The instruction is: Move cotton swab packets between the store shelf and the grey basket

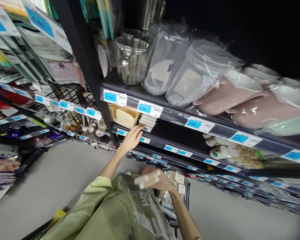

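My left hand (133, 138) reaches to the lower shelf, its fingers stretched out against the front of a row of flat white packs (148, 122). Left of those packs sits a cream-coloured box (123, 116). My right hand (162, 181) is near my body, closed around a flat beige-and-white pack (147, 179), which motion blurs. Under my right forearm stands a dark trolley basket (188, 196) holding several wrapped beige and white packs (176, 183).
Above is a shelf with a steel cup (132, 60), bagged clear jugs (162, 60) and pink jugs (230, 91). Price tags (150, 108) line the shelf edges. A black upright post (82, 50) stands left. Bagged goods (232, 151) lie right on the lower shelf. Grey floor (65, 166) shows below.
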A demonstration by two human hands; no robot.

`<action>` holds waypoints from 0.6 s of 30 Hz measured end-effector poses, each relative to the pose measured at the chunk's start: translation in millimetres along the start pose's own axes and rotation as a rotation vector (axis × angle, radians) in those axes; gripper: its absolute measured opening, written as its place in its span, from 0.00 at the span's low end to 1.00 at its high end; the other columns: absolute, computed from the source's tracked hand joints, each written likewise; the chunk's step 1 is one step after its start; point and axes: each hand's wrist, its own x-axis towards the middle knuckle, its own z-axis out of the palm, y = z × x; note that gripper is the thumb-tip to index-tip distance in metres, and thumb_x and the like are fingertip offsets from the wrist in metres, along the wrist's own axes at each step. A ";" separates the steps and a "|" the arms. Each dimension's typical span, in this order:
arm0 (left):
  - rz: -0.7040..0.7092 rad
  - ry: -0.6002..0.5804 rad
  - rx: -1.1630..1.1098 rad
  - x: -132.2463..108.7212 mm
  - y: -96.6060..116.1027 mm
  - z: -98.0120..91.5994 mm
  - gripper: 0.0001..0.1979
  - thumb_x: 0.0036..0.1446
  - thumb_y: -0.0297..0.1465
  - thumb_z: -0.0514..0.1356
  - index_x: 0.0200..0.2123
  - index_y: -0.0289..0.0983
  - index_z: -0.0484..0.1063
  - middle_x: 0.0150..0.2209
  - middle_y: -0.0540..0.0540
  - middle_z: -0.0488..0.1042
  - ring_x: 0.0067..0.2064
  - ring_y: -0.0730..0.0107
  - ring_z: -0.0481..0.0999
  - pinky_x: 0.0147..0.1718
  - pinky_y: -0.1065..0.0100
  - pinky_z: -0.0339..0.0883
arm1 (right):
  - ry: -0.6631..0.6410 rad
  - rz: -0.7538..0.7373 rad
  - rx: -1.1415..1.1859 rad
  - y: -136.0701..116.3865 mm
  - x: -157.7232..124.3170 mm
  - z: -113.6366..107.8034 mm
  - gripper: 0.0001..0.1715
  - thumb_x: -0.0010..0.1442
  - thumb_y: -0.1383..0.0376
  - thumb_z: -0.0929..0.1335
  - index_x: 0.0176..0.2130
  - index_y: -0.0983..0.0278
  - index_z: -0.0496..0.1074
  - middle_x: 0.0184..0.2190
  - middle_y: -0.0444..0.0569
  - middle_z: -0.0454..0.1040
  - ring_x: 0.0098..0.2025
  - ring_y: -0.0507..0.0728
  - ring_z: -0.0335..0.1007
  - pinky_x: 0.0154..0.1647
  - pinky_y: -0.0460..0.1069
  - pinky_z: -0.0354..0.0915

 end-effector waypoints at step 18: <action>-0.048 0.000 -0.158 -7.9 -12.4 0.7 0.25 0.68 0.38 0.57 0.65 0.38 0.60 0.62 0.36 0.68 0.63 0.57 0.69 0.62 0.55 0.67 | 0.289 0.085 -1.478 -96.0 108.7 -81.4 0.13 0.67 0.58 0.70 0.49 0.62 0.72 0.49 0.56 0.75 0.45 0.66 0.78 0.41 0.54 0.71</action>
